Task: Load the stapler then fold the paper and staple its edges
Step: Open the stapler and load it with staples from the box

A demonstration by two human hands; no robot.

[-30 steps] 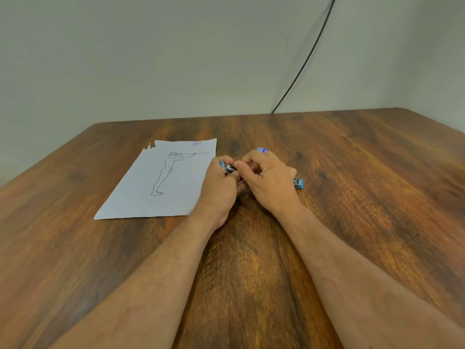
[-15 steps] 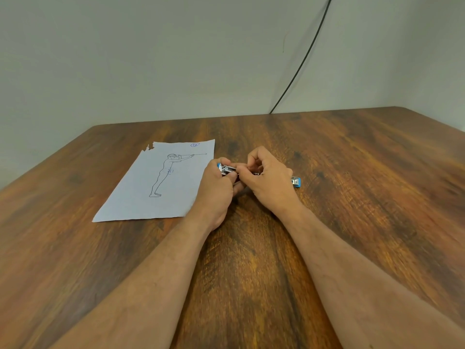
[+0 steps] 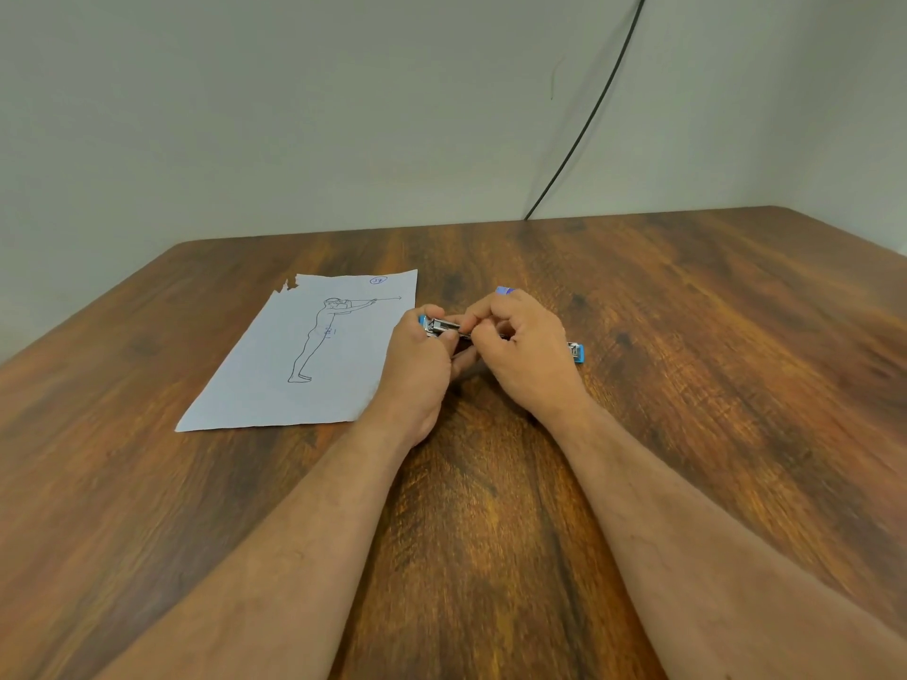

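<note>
We see our left hand (image 3: 417, 365) and right hand (image 3: 527, 355) both pinching the stapler (image 3: 441, 327) with curled fingers, just right of the paper (image 3: 275, 365).

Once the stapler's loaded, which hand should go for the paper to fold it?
Left, probably. The left hand sits right at the edge of the white sheet with a line-drawn figure; the right hand is farther off, pinching at the blue-and-metal stapler.
</note>
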